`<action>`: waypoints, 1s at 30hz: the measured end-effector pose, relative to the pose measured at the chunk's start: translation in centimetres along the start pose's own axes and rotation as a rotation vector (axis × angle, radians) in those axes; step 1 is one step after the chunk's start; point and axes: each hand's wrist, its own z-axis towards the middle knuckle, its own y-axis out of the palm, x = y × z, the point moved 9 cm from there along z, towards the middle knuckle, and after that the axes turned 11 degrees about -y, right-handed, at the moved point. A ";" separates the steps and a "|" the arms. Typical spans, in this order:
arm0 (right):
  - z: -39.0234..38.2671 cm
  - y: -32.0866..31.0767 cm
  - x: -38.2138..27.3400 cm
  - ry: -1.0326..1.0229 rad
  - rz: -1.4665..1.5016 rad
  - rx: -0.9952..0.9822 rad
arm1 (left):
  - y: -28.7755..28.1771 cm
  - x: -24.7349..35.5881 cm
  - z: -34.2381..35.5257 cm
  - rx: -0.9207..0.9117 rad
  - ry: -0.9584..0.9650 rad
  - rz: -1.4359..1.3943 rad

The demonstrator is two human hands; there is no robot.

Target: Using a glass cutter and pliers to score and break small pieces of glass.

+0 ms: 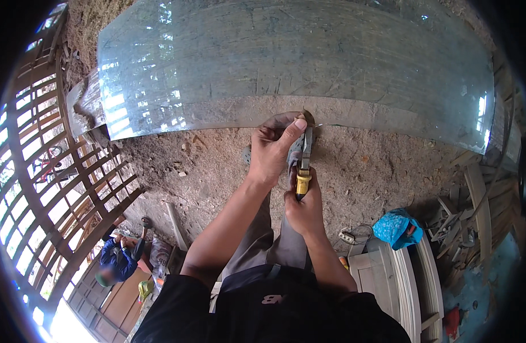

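Observation:
My right hand (305,210) is wrapped round the yellow-and-black handles of a pair of pliers (306,154), whose metal jaws point away from me. Just left of the jaws, my left hand (273,150) is closed in a pinch, thumb on top. A small brownish piece (309,118) shows by its thumb tip and the tip of the pliers; what it is I cannot make out. Both hands are at the near edge of a large clear glass sheet (217,57), which spans the far part of the view.
Sawdust-covered ground (366,166) lies under and around the glass. To the right are a blue bag (398,228), a power socket with a cord (347,236), panelled boards (383,268) and scrap wood (474,200). A wooden lattice (40,154) and a seated person (120,254) are at left.

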 end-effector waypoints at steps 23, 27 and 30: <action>0.2 0.2 1.8 0.081 0.104 -0.004 | 5.8 23.9 5.1 0.078 0.757 1.439; 0.6 0.4 1.4 0.018 0.091 -0.026 | 4.6 22.4 9.4 0.304 0.527 1.845; 0.5 0.1 1.8 0.024 0.081 -0.017 | 4.5 22.0 9.9 0.321 0.527 1.852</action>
